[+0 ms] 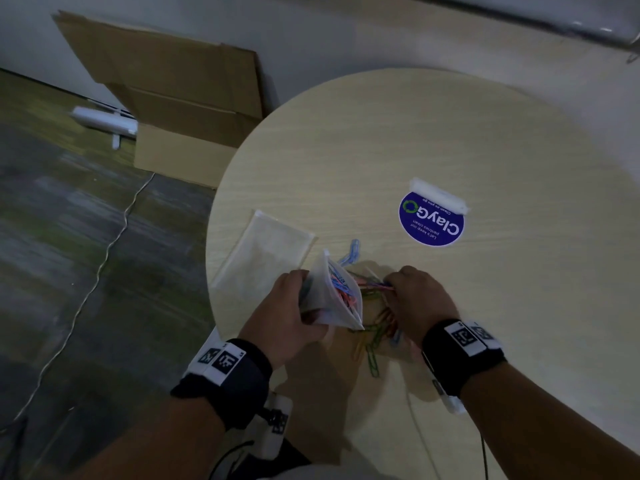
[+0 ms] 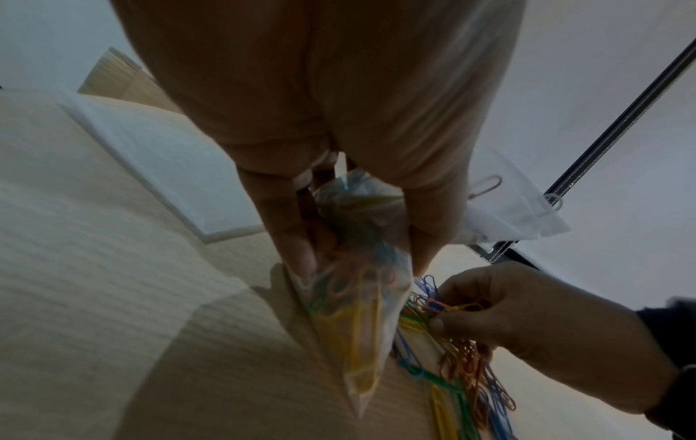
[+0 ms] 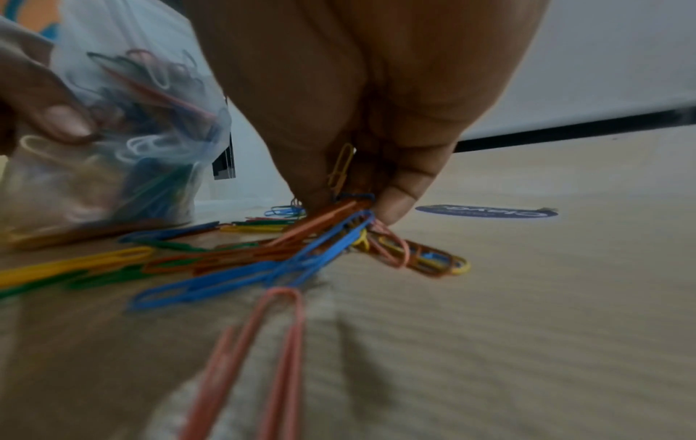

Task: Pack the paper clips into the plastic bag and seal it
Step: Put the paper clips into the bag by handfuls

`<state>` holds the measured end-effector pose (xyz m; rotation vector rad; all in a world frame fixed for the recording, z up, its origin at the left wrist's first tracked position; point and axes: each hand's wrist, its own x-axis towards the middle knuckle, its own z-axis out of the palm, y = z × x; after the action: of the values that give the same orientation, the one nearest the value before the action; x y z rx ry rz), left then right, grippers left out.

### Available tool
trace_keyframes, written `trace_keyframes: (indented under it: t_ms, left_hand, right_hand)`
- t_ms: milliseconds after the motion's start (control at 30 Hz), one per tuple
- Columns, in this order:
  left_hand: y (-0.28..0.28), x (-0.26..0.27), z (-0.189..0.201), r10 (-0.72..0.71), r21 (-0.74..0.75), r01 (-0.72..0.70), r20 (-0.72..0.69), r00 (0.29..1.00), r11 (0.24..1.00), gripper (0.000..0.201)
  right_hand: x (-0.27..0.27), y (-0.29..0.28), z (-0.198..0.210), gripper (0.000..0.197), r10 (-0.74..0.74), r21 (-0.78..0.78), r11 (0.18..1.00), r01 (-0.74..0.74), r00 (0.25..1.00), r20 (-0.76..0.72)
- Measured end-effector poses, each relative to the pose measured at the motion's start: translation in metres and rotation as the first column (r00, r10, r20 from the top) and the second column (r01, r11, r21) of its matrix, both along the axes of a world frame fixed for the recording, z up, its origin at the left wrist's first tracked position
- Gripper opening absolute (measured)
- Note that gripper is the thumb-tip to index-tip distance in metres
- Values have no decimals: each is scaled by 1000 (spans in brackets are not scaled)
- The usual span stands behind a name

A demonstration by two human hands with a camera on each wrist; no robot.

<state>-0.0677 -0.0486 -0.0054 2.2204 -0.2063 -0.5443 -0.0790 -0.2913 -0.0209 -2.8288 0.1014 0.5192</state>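
Note:
My left hand (image 1: 294, 310) grips a small clear plastic bag (image 1: 337, 296) partly filled with coloured paper clips, its mouth facing right; the same bag (image 2: 357, 297) hangs from my fingers in the left wrist view. My right hand (image 1: 412, 296) pinches a bunch of paper clips (image 3: 339, 220) just right of the bag's mouth, low over the table. More loose clips (image 1: 374, 337) lie scattered on the table under and between my hands, seen as loose clips (image 3: 188, 268) in the right wrist view. The bag (image 3: 124, 125) shows at upper left there.
The round pale wood table (image 1: 450, 133) carries a blue round sticker (image 1: 431, 218) and a flat stack of empty clear bags (image 1: 263, 258) left of my hands. One blue clip (image 1: 351, 252) lies beyond the bag. Cardboard boxes (image 1: 173, 109) stand on the floor at left.

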Motion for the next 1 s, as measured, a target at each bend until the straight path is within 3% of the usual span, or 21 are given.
trace_keyframes:
  t_ms: [200, 400, 533, 667, 767, 900, 1000]
  left_hand:
    - [-4, 0, 4, -2, 8, 2, -16, 1000, 1000, 68]
    - [-7, -2, 4, 15, 29, -14, -24, 1000, 999, 77]
    - [-11, -3, 5, 37, 42, -36, -29, 999, 998, 79]
    - [-14, -3, 4, 40, 59, -39, -18, 999, 997, 75]
    - [-15, -2, 4, 35, 70, -35, -1, 999, 997, 75]
    - [-14, -2, 0, 18, 38, -18, 0, 1000, 999, 73]
    - [-13, -2, -2, 21, -1, -21, -21, 1000, 1000, 72]
  right_hand:
    - [-11, -11, 19, 20, -93, 66, 994, 91, 995, 23]
    - [-18, -13, 84, 5, -301, 366, 898, 243, 947, 109]
    - [-15, 1, 115, 5, -267, 460, 863, 210, 962, 62]
    - [-5, 17, 111, 10, -176, 424, 892, 159, 984, 2]
    - [3, 30, 105, 16, -58, 287, 956, 67, 997, -41]
    - [14, 42, 105, 23, 47, 166, 985, -41, 998, -32]
    - [19, 47, 111, 24, 104, 168, 980, -102, 995, -4]
